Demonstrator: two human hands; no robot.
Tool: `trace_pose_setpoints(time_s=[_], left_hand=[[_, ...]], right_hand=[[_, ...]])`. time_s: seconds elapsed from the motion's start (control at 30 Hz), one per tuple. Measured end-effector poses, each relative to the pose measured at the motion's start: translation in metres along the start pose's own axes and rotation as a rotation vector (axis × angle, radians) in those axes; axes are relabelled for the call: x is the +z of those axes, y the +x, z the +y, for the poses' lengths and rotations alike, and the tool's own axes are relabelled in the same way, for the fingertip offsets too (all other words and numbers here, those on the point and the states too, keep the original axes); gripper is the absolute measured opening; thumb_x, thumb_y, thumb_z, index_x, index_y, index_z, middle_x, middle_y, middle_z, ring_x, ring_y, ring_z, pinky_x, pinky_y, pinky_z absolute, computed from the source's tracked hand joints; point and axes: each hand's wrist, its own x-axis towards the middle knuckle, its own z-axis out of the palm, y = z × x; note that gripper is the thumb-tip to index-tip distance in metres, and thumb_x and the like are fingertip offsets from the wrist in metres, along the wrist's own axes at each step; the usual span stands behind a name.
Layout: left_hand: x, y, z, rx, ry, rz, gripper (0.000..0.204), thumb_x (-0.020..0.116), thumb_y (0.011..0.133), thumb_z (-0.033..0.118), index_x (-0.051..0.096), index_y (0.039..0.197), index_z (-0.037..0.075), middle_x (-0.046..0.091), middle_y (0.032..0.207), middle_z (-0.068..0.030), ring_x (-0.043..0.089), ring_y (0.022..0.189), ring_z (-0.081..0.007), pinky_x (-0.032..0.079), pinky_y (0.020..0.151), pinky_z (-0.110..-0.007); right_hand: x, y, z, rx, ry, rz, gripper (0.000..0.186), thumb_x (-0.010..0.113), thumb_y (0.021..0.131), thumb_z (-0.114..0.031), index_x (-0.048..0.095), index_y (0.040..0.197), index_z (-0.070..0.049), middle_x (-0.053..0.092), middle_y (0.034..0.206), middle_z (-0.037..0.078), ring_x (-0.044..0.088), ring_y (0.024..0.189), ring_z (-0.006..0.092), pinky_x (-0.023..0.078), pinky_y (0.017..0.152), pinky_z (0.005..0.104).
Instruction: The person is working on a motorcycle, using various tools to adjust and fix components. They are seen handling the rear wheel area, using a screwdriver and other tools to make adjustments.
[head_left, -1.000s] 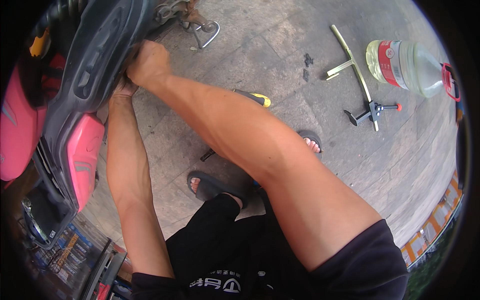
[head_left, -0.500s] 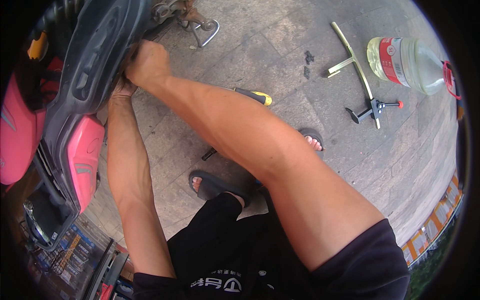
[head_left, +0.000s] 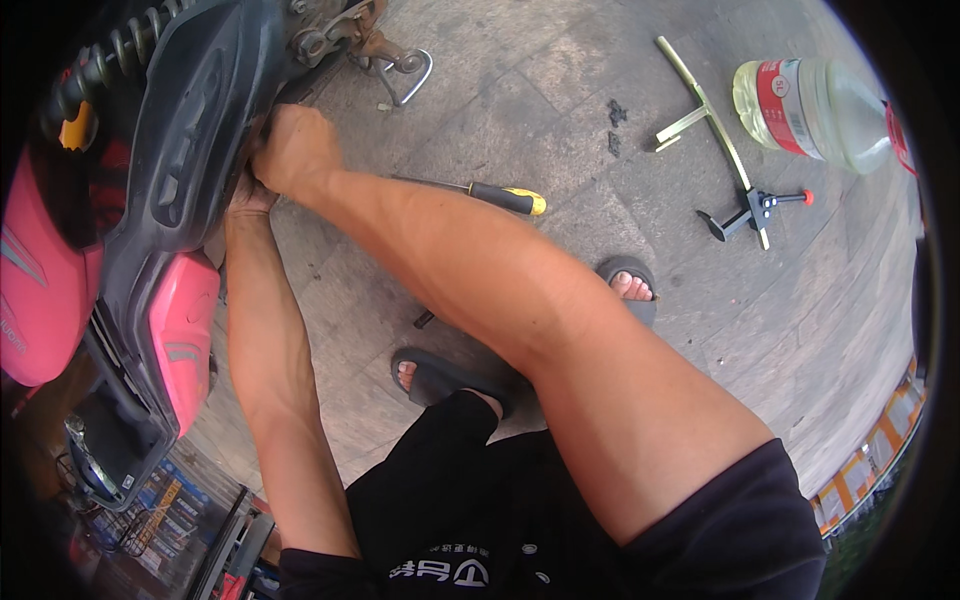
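Observation:
A pink and black scooter (head_left: 200, 130) stands on my left, and both my hands are at the lower edge of its dark plastic body. My right hand (head_left: 300, 150) is curled into a fist against that edge; whatever its fingers hold is out of sight. Just below it, my left hand (head_left: 252, 195) reaches in under the panel, its fingers hidden by the bodywork and the right hand. A screwdriver (head_left: 505, 198) with a black and yellow handle lies on the paving beyond my right forearm, which covers part of its shaft.
A rusty metal linkage (head_left: 395, 60) with a wire loop shows past the body panel. On the right lie a metal bar with a black clamp (head_left: 745, 205) and a large plastic bottle (head_left: 825, 115) of yellowish liquid. Boxes (head_left: 165, 510) stand at lower left; my sandalled feet (head_left: 440, 380) are below my arms.
My view has shifted slightly, uncovering more of the screwdriver's shaft. Both hands stay at the same spot on the scooter, with the right fist turned a little.

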Motion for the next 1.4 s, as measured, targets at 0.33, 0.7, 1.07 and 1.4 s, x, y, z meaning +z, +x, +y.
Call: trace_pose_setpoints(time_s=[0.33, 0.7, 1.07, 1.4], left_hand=[[-0.01, 0.002, 0.0, 0.031, 0.027, 0.017, 0.042, 0.054, 0.104, 0.032, 0.063, 0.132, 0.003, 0.066, 0.133, -0.0136, 0.06, 0.124, -0.0283, 0.045, 0.111, -0.042], [-0.027, 0.0, 0.002, -0.035, -0.115, -0.197, 0.045, 0.057, 0.101, 0.035, 0.063, 0.133, 0.004, 0.066, 0.132, -0.0126, 0.06, 0.123, -0.0284, 0.045, 0.112, -0.044], [-0.059, -0.01, -0.014, 0.197, -0.128, 0.061, 0.049, 0.065, 0.097, 0.034, 0.062, 0.136, 0.006, 0.064, 0.139, -0.013, 0.059, 0.127, -0.0304, 0.044, 0.114, -0.046], [-0.066, -0.009, -0.039, 0.408, -0.201, -0.023, 0.055, 0.054, 0.103, 0.047, 0.056, 0.144, 0.01, 0.061, 0.144, -0.01, 0.059, 0.129, -0.0296, 0.046, 0.114, -0.045]], right_hand=[[0.003, 0.003, 0.004, 0.016, 0.038, 0.005, 0.023, 0.073, 0.082, -0.021, 0.076, 0.092, 0.0, 0.073, 0.098, 0.026, 0.071, 0.097, 0.0439, 0.057, 0.086, 0.0492], [-0.004, -0.003, -0.001, 0.046, 0.067, -0.006, 0.026, 0.072, 0.084, -0.02, 0.076, 0.098, 0.002, 0.073, 0.106, 0.026, 0.071, 0.102, 0.0439, 0.058, 0.089, 0.0491], [0.009, -0.002, 0.013, -0.119, 0.056, 0.074, 0.027, 0.072, 0.08, -0.01, 0.066, 0.103, 0.004, 0.071, 0.101, 0.028, 0.067, 0.099, 0.05, 0.056, 0.087, 0.0535], [0.016, -0.01, 0.025, -0.377, 0.188, 0.233, 0.027, 0.075, 0.074, -0.007, 0.074, 0.101, -0.002, 0.073, 0.097, 0.027, 0.069, 0.099, 0.0483, 0.055, 0.081, 0.0504]])
